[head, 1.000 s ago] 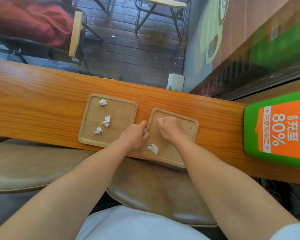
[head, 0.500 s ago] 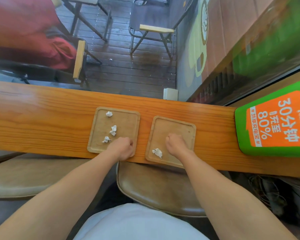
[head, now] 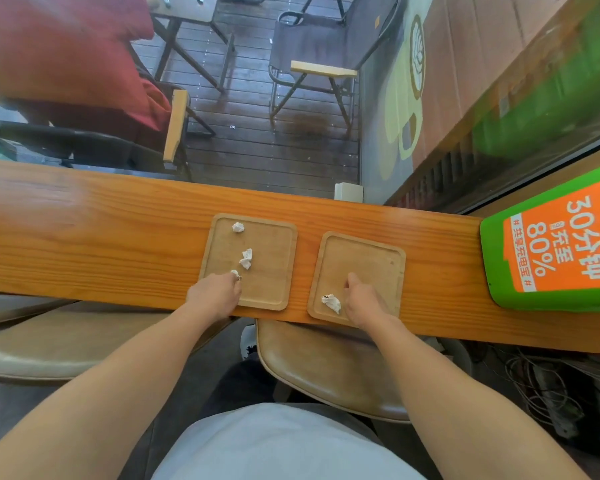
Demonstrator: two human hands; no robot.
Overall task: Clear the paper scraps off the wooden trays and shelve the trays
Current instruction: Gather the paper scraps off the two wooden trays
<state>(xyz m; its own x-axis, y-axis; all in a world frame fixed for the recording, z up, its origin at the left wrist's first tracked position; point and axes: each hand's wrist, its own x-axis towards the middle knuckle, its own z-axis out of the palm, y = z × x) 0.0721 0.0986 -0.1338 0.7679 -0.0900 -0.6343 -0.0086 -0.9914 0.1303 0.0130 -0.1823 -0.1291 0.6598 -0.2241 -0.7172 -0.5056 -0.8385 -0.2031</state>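
Two square wooden trays lie side by side on the long orange wooden counter. The left tray carries three crumpled white paper scraps: one at the far edge, one in the middle and one near the front. My left hand rests on that tray's front left corner, its curled fingers pinching the front scrap. The right tray has a single scrap at its front left. Just right of that scrap sits my right hand, a closed fist with the thumb pointing forward; nothing shows in it.
A green and orange charging box stands on the counter at the right. A small white box sits at the counter's far edge. Brown stool seats are below the front edge. Cables lie on the floor at the right.
My left hand has moved from the gap between the trays to the left tray's front scrap. My right hand has drawn back from the right tray's middle to its front edge.
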